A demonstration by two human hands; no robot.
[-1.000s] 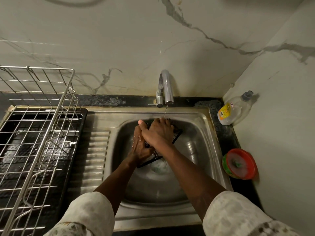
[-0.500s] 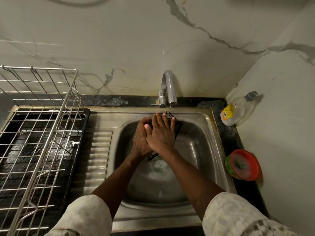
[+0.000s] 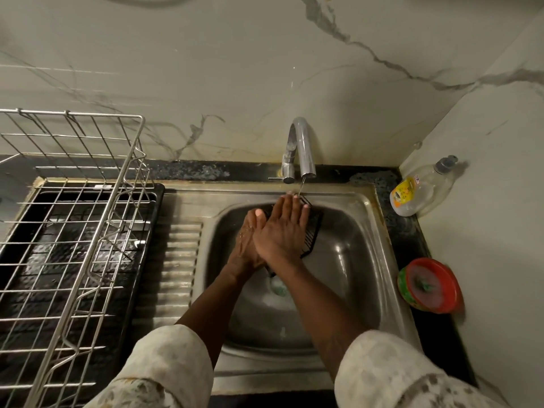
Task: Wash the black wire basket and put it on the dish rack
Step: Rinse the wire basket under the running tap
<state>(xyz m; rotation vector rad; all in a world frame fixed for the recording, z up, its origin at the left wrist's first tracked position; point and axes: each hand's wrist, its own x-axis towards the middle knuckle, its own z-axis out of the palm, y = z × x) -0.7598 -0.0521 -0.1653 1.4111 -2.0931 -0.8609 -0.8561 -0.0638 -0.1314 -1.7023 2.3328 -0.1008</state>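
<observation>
Black wire basket (image 3: 312,231) under the tap (image 3: 303,145) — hands at it.
Right hand (image 3: 282,231) flat on it, fingers straight; left hand (image 3: 245,242) beside — grip hidden; dish rack (image 3: 73,231) well to their left.

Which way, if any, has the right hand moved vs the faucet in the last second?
Yes: the right hand flattened on the black wire basket, fingertips reaching back toward the faucet.
</observation>
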